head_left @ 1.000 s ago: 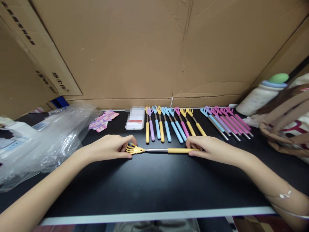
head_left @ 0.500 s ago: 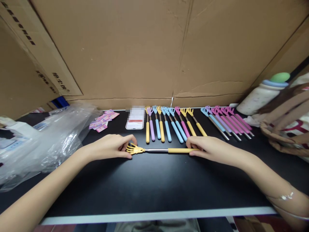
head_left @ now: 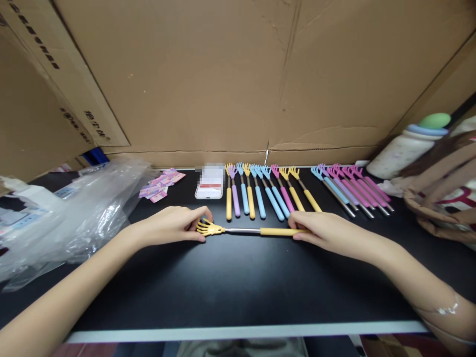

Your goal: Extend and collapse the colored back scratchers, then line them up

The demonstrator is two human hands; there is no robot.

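Observation:
A yellow back scratcher lies crosswise on the black table, its metal shaft partly drawn out. My left hand pinches its yellow claw end between thumb and fingers. My right hand grips its yellow handle at the other end. Behind it lie a row of several back scratchers with yellow, purple, blue and pink handles, and a second group of back scratchers in blue and pink to the right.
A white phone and pink cards lie at the back left. Crumpled clear plastic bags fill the left side. A white bottle with a green cap and a woven bag stand at the right. Cardboard walls the back.
Both hands keep their hold on the yellow back scratcher; only the camera has shifted slightly, nothing else has moved.

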